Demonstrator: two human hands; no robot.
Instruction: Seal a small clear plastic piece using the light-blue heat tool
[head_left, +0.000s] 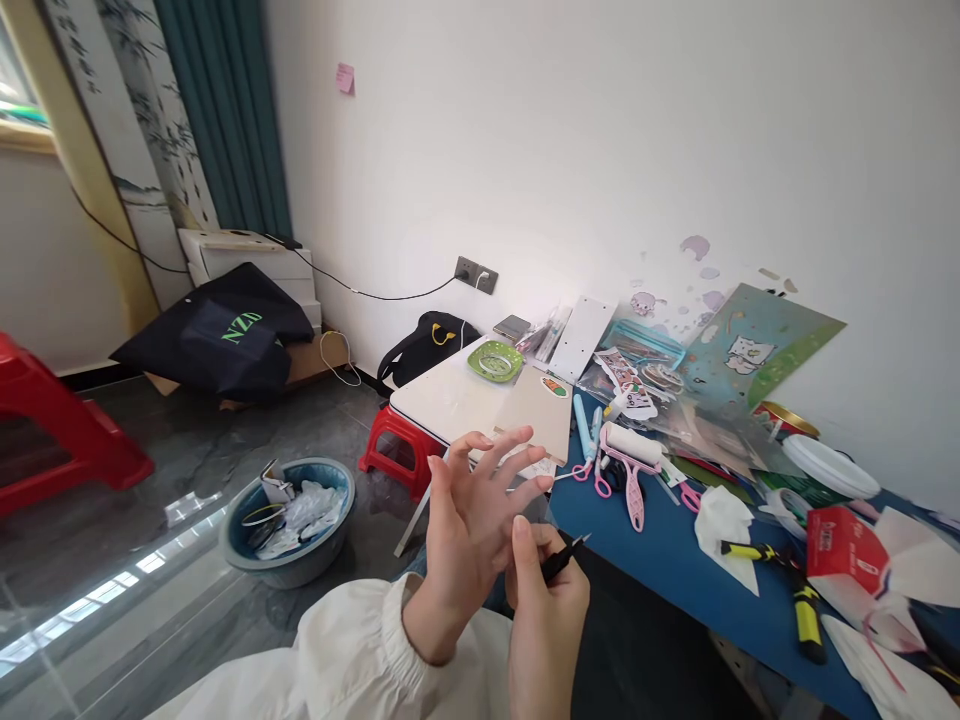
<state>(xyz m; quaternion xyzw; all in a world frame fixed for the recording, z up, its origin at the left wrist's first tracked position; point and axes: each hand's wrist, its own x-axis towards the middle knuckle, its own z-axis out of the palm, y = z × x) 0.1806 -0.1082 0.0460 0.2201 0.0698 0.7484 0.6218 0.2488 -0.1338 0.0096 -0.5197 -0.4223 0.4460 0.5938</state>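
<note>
Both hands are hovering close together in front of the person's chest, just short of the near edge of the blue-covered craft table (660,570). Left hand (469,515) is standing upright with its fingers fanned apart and its palm turned towards the other hand, apparently so that the fingertips are kept free and easy to reach. Right hand (544,590) is closing thumb and forefinger on a pair of slim black pointed tweezers (562,557), gripping them low on the shaft so that the tip is sticking up and to the right, near the left palm but not clearly touching it. Whether anything is caught in the tip is too small to tell. The tweezers are looking narrow, dark and matt, tapering to a fine point, with most of their length hidden inside the grip. A cream long sleeve (352,640) is covering the left forearm. Further along the table, a pink-handled white lint roller (632,462) is lying beside small pink scissors (598,478).
</note>
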